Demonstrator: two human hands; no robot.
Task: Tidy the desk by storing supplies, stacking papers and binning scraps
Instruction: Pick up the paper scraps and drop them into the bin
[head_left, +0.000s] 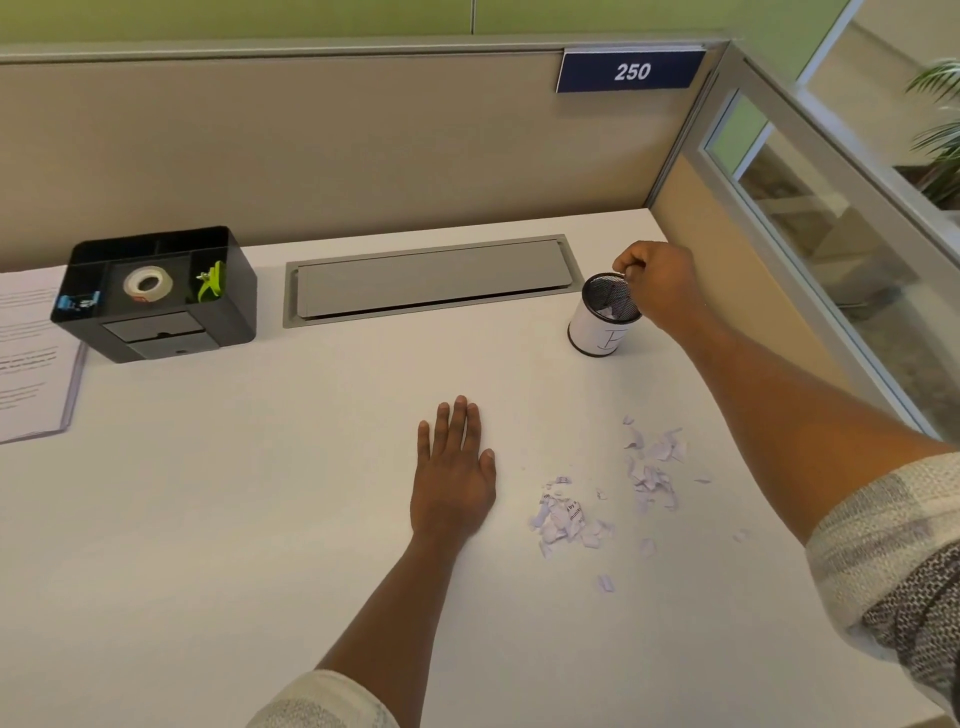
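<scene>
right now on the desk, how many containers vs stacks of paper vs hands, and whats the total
Containers: 2, the black organizer and the mesh cup
Paper stacks: 1, the printed sheets at the left edge
Hands: 2, the left hand flat on the desk and the right hand over the cup
Total: 5
The torn scraps are too many and too small to count.

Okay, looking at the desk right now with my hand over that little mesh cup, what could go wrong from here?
The right hand hangs over the rim of the mesh cup, fingers pinched; whether they hold a scrap is unclear. A nudge might tip this small cup and spill the bits already inside.

Many paper scraps still lie loose beside the flat left hand; a sweep of either arm could scatter them or push some off the desk.
</scene>
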